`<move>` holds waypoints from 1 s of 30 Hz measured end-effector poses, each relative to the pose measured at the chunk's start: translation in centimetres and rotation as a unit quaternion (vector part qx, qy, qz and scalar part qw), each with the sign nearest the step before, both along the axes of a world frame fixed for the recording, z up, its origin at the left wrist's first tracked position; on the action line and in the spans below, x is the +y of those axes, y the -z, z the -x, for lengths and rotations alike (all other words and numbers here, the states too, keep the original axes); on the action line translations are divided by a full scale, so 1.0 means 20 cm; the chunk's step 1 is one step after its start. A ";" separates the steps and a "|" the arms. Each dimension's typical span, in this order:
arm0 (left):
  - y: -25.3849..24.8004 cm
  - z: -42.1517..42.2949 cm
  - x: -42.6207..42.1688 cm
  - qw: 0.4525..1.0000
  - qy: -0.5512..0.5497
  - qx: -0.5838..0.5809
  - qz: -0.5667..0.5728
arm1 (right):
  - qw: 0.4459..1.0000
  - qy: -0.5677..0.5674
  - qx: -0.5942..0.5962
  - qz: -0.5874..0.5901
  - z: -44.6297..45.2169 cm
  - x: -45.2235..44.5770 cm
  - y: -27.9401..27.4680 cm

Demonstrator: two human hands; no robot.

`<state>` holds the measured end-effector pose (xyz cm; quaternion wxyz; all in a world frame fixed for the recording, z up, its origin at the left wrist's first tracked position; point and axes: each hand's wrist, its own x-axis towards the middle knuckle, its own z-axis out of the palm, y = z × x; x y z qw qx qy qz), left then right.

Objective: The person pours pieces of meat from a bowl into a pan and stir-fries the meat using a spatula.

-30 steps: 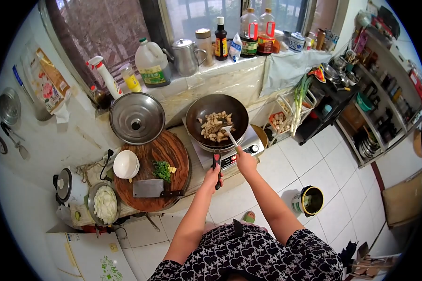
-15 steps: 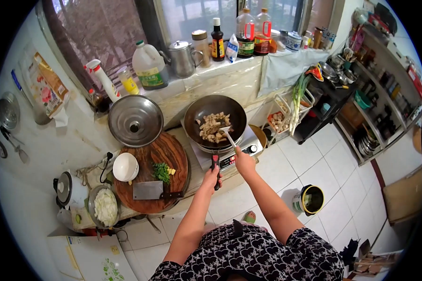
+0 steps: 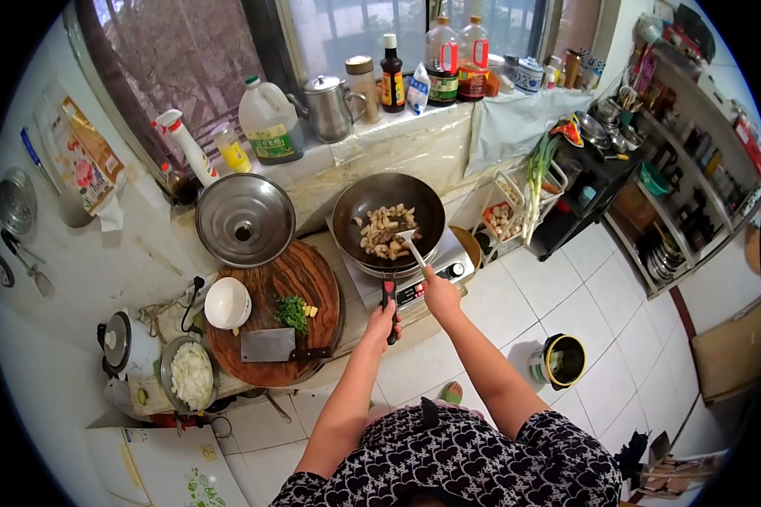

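A dark wok (image 3: pixel 355 196) sits on the stove (image 3: pixel 355 275), with browned pieces of food (image 3: pixel 386 226), perhaps meat, in its bottom. My left hand (image 3: pixel 383 324) is closed round the wok's black and red handle (image 3: pixel 389 296). In my right hand (image 3: pixel 441 294) is a spatula (image 3: pixel 412 243), its blade resting among the pieces at the right side of the wok. Left of the wok, a round wooden cutting board (image 3: pixel 266 283) bears a cleaver (image 3: pixel 268 345), chopped greens (image 3: pixel 292 313), small yellow pieces (image 3: pixel 310 311) and a white bowl (image 3: pixel 227 302).
A metal lid (image 3: pixel 245 220) leans behind the board. Sliced white vegetable fills a bowl (image 3: pixel 191 376) at far left. Bottles and a metal kettle (image 3: pixel 330 108) line the sill. Right of the stove stand a basket with scallions (image 3: pixel 535 190) and a bin (image 3: pixel 564 362) on the floor.
The food pieces have shifted slightly within the wok around the spatula blade. Both hands keep their grips and almost the same positions.
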<state>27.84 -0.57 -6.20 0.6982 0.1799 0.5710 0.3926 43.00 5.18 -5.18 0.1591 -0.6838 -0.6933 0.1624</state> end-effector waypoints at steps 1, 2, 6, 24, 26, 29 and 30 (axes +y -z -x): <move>0.00 0.00 0.00 1.000 0.000 0.000 0.000 | 1.000 -0.001 0.000 -0.002 0.00 0.00 0.00; 0.01 0.00 0.00 1.000 0.003 0.003 -0.002 | 1.000 -0.001 0.001 -0.003 0.00 0.00 0.01; 0.01 0.00 0.00 1.000 -0.002 0.002 0.000 | 1.000 -0.001 -0.001 -0.010 0.00 0.00 0.01; -0.03 0.00 -0.01 1.000 0.003 -0.003 0.009 | 1.000 0.007 -0.008 0.025 0.01 -0.02 -0.03; -0.04 -0.01 -0.01 1.000 0.007 -0.003 0.008 | 1.000 0.014 -0.009 0.023 0.01 -0.01 -0.02; -0.04 0.00 -0.01 1.000 0.006 -0.012 0.011 | 1.000 0.009 -0.002 0.011 0.01 -0.01 -0.01; -0.04 0.00 -0.01 1.000 0.008 -0.009 0.013 | 1.000 0.006 -0.002 0.005 0.01 -0.01 -0.01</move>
